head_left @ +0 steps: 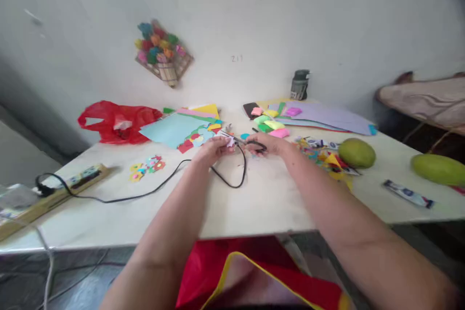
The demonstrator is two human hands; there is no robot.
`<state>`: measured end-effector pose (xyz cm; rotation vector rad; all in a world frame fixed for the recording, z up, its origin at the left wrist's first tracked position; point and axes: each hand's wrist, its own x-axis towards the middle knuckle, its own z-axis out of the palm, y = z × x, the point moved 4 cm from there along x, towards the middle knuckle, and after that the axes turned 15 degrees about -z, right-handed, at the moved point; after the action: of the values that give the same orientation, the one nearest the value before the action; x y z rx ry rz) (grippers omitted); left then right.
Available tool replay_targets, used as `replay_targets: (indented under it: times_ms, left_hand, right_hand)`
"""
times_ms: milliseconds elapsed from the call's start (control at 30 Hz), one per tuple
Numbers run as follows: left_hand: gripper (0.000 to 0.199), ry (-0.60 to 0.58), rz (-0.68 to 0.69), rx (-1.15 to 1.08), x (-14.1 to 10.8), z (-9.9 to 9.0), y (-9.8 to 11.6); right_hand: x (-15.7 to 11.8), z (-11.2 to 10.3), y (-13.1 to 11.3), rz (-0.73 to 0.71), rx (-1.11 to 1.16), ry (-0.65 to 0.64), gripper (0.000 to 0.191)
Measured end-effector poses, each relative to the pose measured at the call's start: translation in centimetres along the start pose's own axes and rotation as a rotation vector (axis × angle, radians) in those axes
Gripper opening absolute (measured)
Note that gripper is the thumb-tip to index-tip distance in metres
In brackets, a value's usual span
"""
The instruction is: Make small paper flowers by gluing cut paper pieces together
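Over the middle of the table, my left hand pinches a small pale lilac piece of paper. My right hand is closed around the black handles of a pair of scissors, whose blades point left toward the paper. Motion blur hides whether the blades touch it. A black cable loops on the table just in front of both hands. Beyond my left hand lie colourful paper cut-outs, and several bright clay-like packs are behind my right hand.
A power strip and small paper flowers are at the left, with a red plastic bag behind. Coloured sheets lie at the back right. Paper scraps, a green mango-like fruit and a tube sit at the right.
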<state>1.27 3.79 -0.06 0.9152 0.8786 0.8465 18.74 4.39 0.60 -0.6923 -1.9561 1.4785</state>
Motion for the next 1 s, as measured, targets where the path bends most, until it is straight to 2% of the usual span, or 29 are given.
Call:
replay_targets:
  times_ms: [367,800,1000]
  left_hand:
    - [0.004,0.023,0.001,0.009,-0.2,0.1,0.1]
    - [0.004,-0.005,0.011,-0.01,0.1,0.0,0.0]
    - [0.003,0.014,-0.006,-0.004,-0.1,0.2,0.0]
  right_hand:
    - [-0.4,0.8,-1.7,-0.053,-0.185,0.024,0.019]
    - [-0.1,0.5,-1.2,-0.044,-0.178,0.05,0.016]
    - [-0.3,0.7,-1.8,-0.053,-0.265,0.055,0.018]
